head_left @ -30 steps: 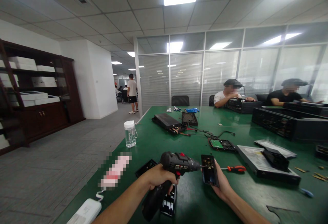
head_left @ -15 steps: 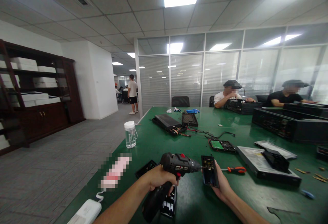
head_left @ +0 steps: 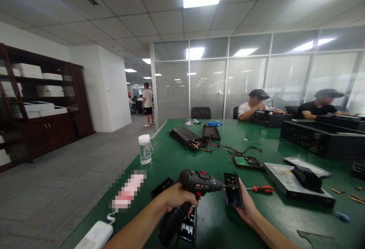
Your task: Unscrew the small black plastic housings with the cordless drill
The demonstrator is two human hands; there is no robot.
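Note:
My left hand (head_left: 181, 197) is wrapped round the grip of a black and red cordless drill (head_left: 201, 182), its bit pointing right. The bit's tip meets or nearly meets the face of a small black device casing (head_left: 234, 190) with brassy parts inside. From the right, my right hand (head_left: 246, 205) holds that casing upright by its edge, most fingers hidden behind it. Below the drill lies another black casing (head_left: 188, 226), partly covered by the drill's handle. A dark tray-like part (head_left: 162, 187) sits behind my left wrist. An orange-handled screwdriver (head_left: 264, 189) rests just beyond my right hand.
On the green table (head_left: 216, 222) stand a water bottle (head_left: 145, 150) and a white power strip (head_left: 95, 237). Further off are a black box (head_left: 186, 137) with cables, a green circuit board (head_left: 242, 160), and a silver flat unit (head_left: 296, 184). Two people work behind computer cases (head_left: 327, 138).
Almost nothing differs. The drill and casing stay in the same place in my hands; a co-worker across the table has shifted a hand slightly.

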